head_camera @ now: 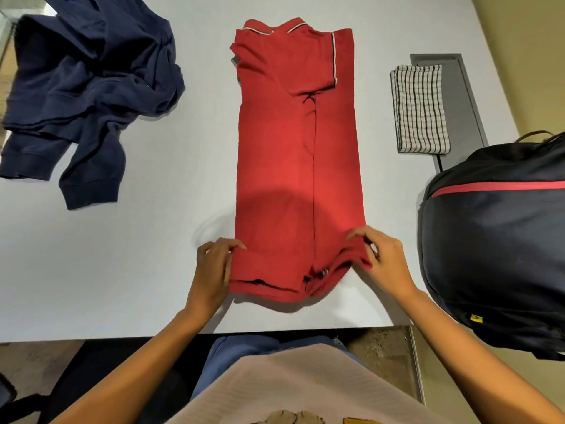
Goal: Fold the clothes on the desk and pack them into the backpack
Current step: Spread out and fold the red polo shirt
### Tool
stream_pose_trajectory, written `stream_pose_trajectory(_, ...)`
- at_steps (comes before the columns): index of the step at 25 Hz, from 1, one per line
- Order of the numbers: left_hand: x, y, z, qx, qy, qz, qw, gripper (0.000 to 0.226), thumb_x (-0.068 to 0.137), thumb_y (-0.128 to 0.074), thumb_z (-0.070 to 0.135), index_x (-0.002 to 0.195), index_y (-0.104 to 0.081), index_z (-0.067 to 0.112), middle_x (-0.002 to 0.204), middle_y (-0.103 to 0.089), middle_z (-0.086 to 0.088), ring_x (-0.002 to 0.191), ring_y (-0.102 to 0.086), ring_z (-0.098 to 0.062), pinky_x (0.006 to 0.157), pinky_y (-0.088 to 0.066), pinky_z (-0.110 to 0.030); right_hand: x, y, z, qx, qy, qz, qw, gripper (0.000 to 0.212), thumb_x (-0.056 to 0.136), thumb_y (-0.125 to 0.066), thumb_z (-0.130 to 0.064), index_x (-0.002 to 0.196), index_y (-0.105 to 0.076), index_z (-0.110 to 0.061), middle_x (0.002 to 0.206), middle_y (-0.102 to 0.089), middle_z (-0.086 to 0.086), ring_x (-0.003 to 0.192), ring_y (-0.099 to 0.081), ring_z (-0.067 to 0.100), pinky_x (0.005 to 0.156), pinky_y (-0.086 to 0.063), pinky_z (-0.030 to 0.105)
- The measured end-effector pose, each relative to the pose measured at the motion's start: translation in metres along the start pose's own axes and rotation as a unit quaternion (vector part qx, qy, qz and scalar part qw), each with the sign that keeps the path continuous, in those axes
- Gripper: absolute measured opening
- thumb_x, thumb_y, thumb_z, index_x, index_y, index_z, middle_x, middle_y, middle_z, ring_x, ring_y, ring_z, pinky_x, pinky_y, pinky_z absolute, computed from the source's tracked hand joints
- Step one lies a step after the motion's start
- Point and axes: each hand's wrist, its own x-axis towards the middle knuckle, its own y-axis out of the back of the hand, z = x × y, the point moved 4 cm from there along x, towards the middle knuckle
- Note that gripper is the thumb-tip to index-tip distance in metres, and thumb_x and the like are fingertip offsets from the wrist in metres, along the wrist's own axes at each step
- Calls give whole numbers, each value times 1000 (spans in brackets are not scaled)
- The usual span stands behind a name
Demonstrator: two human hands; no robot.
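The red shirt [298,154] lies flat in the middle of the counter [146,255], folded lengthwise into a long strip, its collar at the far end and its hem at the near edge in front of me. One short sleeve with a striped cuff is folded across the upper part, and a dark seam line runs down the middle of the strip.

My left hand [212,270] pinches the near left corner of the hem, thumb on top and fingers curled under the cloth. My right hand [383,258] pinches the near right corner the same way, bunching the fabric into small ridges there. Both corners are slightly raised off the counter, and the hem between them sags and wrinkles.

To my right, the black backpack [501,246] with a red stripe rests at the counter's edge, hanging partly past it, close to my right hand but not touching it. I cannot tell whether it is unzipped.

Farther right, beyond the backpack, a folded checked cloth [420,110] lies partly over a grey tray [458,96] set in the counter.

At the far left, a navy sweatshirt [88,87] lies crumpled, its cuffed sleeves trailing toward me, well apart from the shirt.
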Motion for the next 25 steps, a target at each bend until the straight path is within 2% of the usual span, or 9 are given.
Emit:
stream_pose_trajectory(2,31,15,20,-48,34,59,997,33,82,-46,-8,101,-62,14,93,-65,7,86,-59,6,76,-42,-9,34,5,-12,54,-47,65,995,17,92,-54,2,96,-65,-10,87,-68,-3,79,-61,9,74,-46,22)
stream_pose_trajectory(3,53,18,23,-48,66,83,993,29,83,-49,-7,101,-64,11,89,-66,3,82,-59,4,72,-41,-9,55,7,-11,75,-85,105,988,10,94,-57,-6,96,-65,-10,84,-65,-1,77,-58,8,73,-45,23)
stream_pose_trajectory(5,103,14,5,-39,196,100,975,15,94,-52,13,98,-66,8,85,-67,-5,86,-63,-18,76,-45,-23,95,9,5,115,-189,168,961,12,93,-62,-21,102,-65,-13,83,-63,-1,80,-57,9,79,-47,26)
stream_pose_trajectory(8,144,-1,-27,-42,367,46,928,36,96,-49,43,95,-66,11,101,-69,-11,101,-61,-33,97,-44,-43,122,2,33,118,-313,168,927,32,90,-66,-34,113,-65,-11,93,-65,-1,95,-61,17,94,-47,33)
stream_pose_trajectory(13,128,-10,-23,-16,328,59,943,33,90,-64,39,113,-63,15,107,-70,0,105,-61,-23,103,-39,-46,103,-9,26,53,-305,167,936,29,88,-69,-24,111,-66,-6,91,-63,2,88,-58,19,80,-40,22)
stream_pose_trajectory(19,75,-2,-22,-34,298,80,951,16,89,-67,23,99,-67,11,80,-64,5,87,-66,-22,86,-50,-35,41,-24,9,11,-322,198,926,14,95,-60,-14,98,-66,-2,78,-62,8,62,-51,8,57,-33,5)
stream_pose_trajectory(21,55,3,-24,-43,305,65,949,13,89,-68,24,97,-66,14,78,-64,8,83,-65,-20,82,-51,-33,26,-29,7,0,-327,177,928,16,95,-60,-18,98,-66,-3,77,-63,6,65,-54,14,61,-36,9)
stream_pose_trajectory(23,49,5,-27,-47,308,54,949,14,89,-68,28,98,-64,19,77,-64,14,83,-65,-16,86,-50,-35,23,-29,6,-1,-333,172,927,20,95,-61,-23,100,-66,-4,79,-63,5,72,-57,20,70,-42,25)
stream_pose_trajectory(25,61,6,-25,-45,293,55,953,20,89,-67,32,104,-62,20,80,-63,19,84,-63,-11,90,-47,-34,33,-27,7,21,-342,181,922,22,94,-63,-26,102,-66,-6,81,-63,3,77,-57,20,73,-40,26)
